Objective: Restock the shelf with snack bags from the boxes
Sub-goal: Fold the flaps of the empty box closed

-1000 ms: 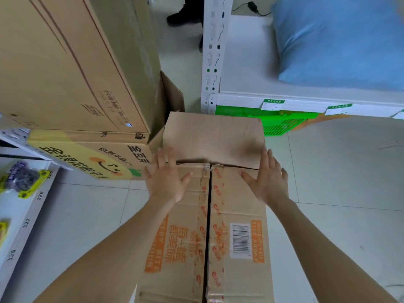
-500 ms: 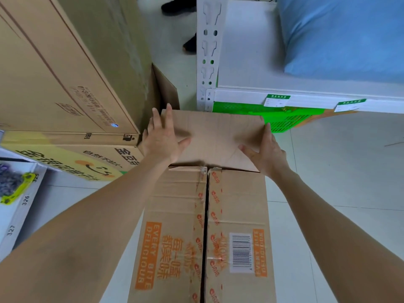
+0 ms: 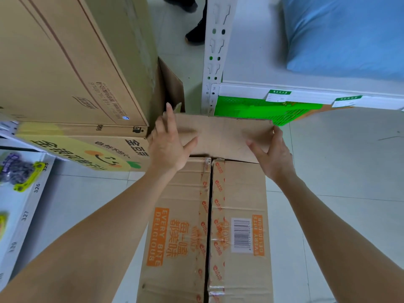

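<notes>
A brown carton (image 3: 181, 215) with orange print and a barcode stands on the floor in front of me, its two long top flaps meeting at a taped seam. Its far end flap (image 3: 223, 136), plain cardboard, sticks out beyond the top. My left hand (image 3: 168, 147) presses on the flap's left side, fingers straight and thumb spread. My right hand (image 3: 273, 158) holds the flap's right edge, thumb on its face and fingers bent round the edge. No snack bags from this carton are visible.
Tall cartons (image 3: 65, 62) sit on a yellow-printed carton (image 3: 87, 149) at the left. A white shelf (image 3: 251, 51) with a blue bag (image 3: 349, 36) stands ahead, a green basket (image 3: 251, 108) beneath. Another shelf (image 3: 32, 193) at the left edge holds snack packs (image 3: 15, 169). Someone's shoe (image 3: 194, 33) shows behind.
Both hands have slid from the carton's top forward onto the far end flap. My right fingers now bend round its right edge. The view has dipped closer to the carton.
</notes>
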Motion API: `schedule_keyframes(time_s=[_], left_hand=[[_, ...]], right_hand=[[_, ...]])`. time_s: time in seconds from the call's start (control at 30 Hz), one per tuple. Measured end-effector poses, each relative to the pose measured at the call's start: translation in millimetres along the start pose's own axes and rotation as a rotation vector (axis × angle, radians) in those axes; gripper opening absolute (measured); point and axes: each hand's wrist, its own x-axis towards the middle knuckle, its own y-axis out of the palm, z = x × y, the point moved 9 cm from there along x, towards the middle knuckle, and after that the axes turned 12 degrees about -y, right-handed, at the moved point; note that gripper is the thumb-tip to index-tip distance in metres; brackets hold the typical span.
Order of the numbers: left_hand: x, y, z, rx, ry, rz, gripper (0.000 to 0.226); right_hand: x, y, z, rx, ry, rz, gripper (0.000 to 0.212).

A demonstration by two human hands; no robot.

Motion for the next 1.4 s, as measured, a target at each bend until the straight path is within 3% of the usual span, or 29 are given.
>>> schedule_keyframes(time_s=[0.37,0.73,0.97,1.07,1.17,1.23,1.4], left_hand=[[-92,-13,36,0.002,-0.028,0.149,0.112],[-169,66,108,0.160,-0.092,0.347,0.091],[-163,97,136,-0.048,-0.383,0.419,0.070],[-165,100,139,-0.070,-0.419,0.413,0.068],[-166,104,145,-0.111,-0.491,0.417,0.075],[-168,106,153,-0.148,-0.560,0.447,0.083],[-168,107,154,-0.142,-0.551,0.463,0.086]], right_hand=[[-85,-9,5,-0.060,0.117,0.108,0.077],[-161,58,-45,-0.122,0.146,0.189,0.070],[-169,85,-69,0.114,0.281,0.065,0.069],[-176,93,-81,0.213,0.415,0.033,0.084],[-190,98,-93,0.286,0.568,-0.002,0.087],[-195,100,-94,0.296,0.593,-0.011,0.079],[-196,103,-98,0.314,0.628,-0.009,0.088]])
